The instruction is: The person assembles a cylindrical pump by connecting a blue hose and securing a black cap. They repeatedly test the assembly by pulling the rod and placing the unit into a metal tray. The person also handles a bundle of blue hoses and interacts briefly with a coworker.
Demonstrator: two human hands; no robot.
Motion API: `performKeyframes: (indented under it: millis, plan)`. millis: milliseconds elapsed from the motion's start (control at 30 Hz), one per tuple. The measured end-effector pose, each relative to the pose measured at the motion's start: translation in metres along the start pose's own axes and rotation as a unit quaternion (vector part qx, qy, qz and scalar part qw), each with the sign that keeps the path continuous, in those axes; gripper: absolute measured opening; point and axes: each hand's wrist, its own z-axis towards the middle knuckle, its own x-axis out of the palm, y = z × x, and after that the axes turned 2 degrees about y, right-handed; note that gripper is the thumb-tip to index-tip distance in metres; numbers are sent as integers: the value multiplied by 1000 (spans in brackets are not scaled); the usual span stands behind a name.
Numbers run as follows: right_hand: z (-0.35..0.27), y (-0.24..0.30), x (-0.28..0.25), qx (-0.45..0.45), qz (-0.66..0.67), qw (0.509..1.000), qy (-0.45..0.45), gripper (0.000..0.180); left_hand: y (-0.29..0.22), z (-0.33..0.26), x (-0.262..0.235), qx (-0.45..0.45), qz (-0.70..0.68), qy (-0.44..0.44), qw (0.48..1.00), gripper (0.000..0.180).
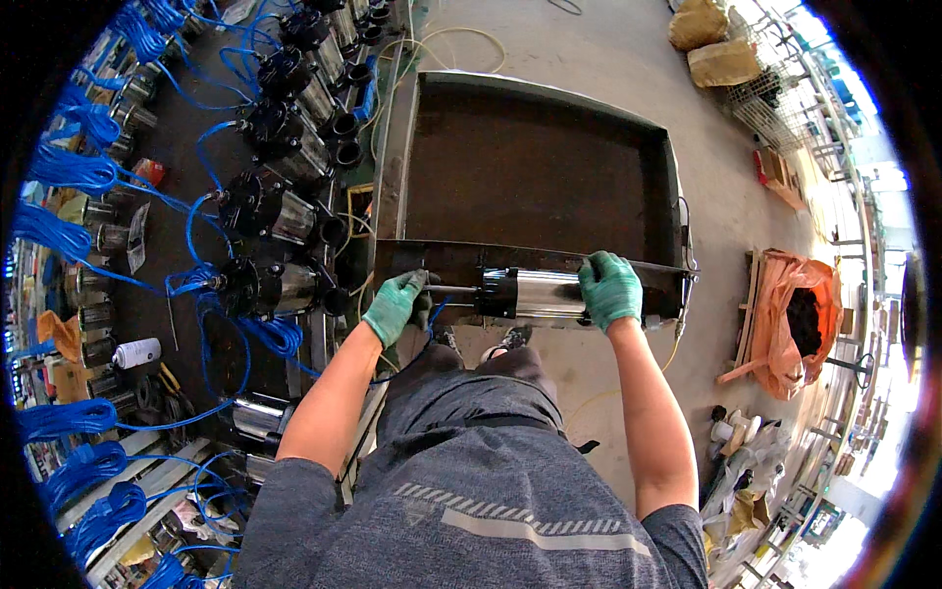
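Two gloved hands (left hand (pixel 395 304), right hand (pixel 609 288)) on steel pump (pixel 535 294)

You stand on a bare concrete floor (pixel 608 59). At your left runs a dark bench (pixel 186 255) draped with blue hoses (pixel 59 167); daylight glares at the right, beyond wire racks (pixel 775 98).

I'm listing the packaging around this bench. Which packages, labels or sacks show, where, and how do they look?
White can: lying on the left bench, a cylinder with a dark cap.
Tan sacks: two, top right on the floor, bulging.
Orange bag: right, open, dark contents inside.
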Motion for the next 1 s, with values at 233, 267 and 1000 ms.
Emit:
performKeyframes:
  millis: [233,267,1000]
  plan:
    - [1,-3,3,7,-4,1000,6,19,-13,-11,-8,49,58,134,988,38]
    - [1,-3,3,5,-7,1000,10,19,-11,-11,-13,38,66,156,985,40]
    - [-2,0,1,13,-15,1000,5,20,-30,-26,12,-23,44,100,994,39]
